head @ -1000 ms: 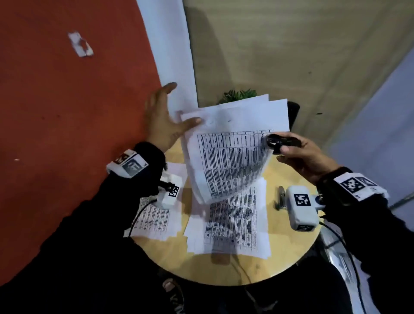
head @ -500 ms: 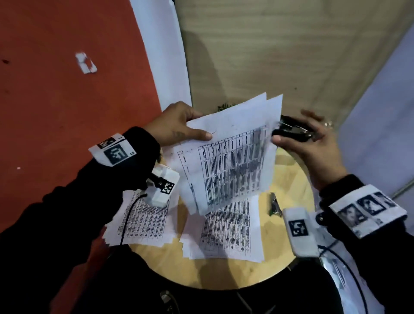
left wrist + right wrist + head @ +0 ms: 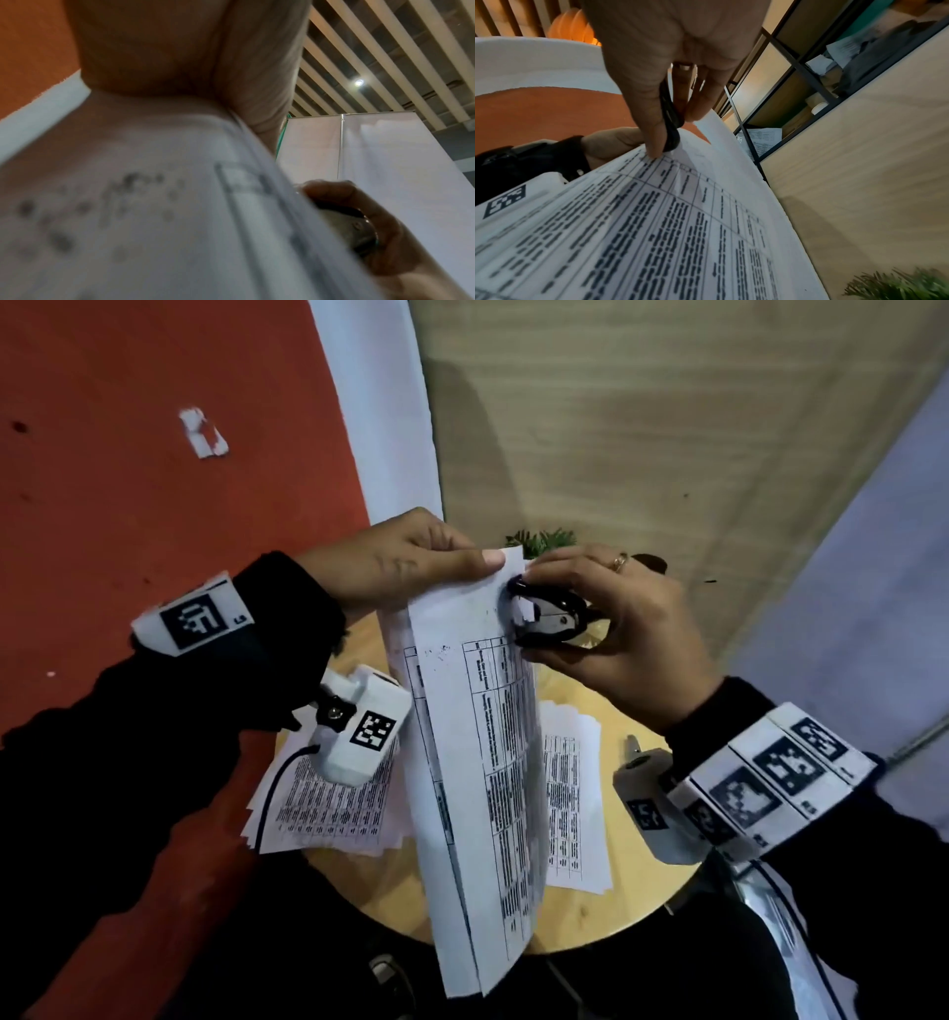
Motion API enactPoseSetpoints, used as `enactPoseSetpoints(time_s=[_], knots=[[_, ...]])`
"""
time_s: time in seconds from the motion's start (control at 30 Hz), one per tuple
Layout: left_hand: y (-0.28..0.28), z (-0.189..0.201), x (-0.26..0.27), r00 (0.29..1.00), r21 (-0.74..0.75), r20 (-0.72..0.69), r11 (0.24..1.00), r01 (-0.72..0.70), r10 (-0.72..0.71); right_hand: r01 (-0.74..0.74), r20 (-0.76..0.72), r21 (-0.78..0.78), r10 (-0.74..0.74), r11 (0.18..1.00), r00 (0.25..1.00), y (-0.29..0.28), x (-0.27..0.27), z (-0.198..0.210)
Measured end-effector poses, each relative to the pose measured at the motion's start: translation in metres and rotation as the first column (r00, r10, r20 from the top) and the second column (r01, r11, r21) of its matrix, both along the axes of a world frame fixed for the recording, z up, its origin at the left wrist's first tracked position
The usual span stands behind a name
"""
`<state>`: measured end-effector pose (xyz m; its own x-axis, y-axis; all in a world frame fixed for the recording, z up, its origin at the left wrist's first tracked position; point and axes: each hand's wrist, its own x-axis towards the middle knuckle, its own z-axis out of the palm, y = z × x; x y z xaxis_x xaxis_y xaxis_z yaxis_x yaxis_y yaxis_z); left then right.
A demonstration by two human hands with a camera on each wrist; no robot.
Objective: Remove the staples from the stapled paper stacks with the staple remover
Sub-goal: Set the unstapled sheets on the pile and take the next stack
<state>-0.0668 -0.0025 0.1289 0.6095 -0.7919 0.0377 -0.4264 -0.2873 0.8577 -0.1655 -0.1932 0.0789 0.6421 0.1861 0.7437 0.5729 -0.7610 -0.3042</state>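
A stapled paper stack (image 3: 472,762) printed with tables hangs upright above the round table, and my left hand (image 3: 405,562) pinches its top corner. My right hand (image 3: 611,618) grips the black staple remover (image 3: 547,618), whose claws bite the stack's upper right edge. In the right wrist view the staple remover (image 3: 670,125) sits between thumb and fingers against the paper stack (image 3: 654,233). In the left wrist view the paper stack (image 3: 154,213) is blurred, with the right hand (image 3: 359,223) behind it. The staple itself is hidden.
Two more printed stacks lie on the round wooden table (image 3: 642,891): one at the left (image 3: 334,809), one in the middle (image 3: 570,793). A small metal object (image 3: 632,746) lies near the right wrist camera. A green plant (image 3: 539,540) stands behind. A red floor lies left.
The held stack has turned from flat-facing to edge-on and hanging. My left hand shifted to pinch its top corner, and my right hand brought the staple remover onto the stack's upper edge.
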Motion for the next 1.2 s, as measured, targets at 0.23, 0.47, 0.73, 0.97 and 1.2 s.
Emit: enactPoseSetpoints(time_s=[0.23, 0.47, 0.73, 0.97, 1.2], knots=[[-0.003, 0.002, -0.005, 0.998, 0.061, 0.043, 0.997, 0.044, -0.046, -0.066, -0.002, 0.014, 0.066, 0.998, 0.998, -0.001, -0.003, 0.007], [-0.008, 0.004, -0.012, 0.998, 0.041, 0.054, 0.998, 0.037, -0.039, -0.055, 0.044, -0.060, 0.058, 0.997, 0.997, -0.006, -0.003, 0.012], [-0.011, 0.002, -0.013, 0.999, -0.024, -0.031, 0.999, 0.038, -0.039, -0.027, 0.115, -0.179, 0.048, 0.984, 0.992, -0.005, -0.004, 0.015], [-0.010, -0.001, -0.011, 0.995, -0.107, -0.084, 0.993, 0.048, -0.057, -0.031, 0.129, -0.156, 0.052, 0.987, 0.990, -0.005, -0.001, 0.016], [-0.009, -0.004, -0.010, 0.996, -0.066, -0.069, 0.996, 0.055, -0.059, -0.023, 0.107, -0.098, 0.033, 0.995, 0.994, -0.004, -0.002, 0.016]])
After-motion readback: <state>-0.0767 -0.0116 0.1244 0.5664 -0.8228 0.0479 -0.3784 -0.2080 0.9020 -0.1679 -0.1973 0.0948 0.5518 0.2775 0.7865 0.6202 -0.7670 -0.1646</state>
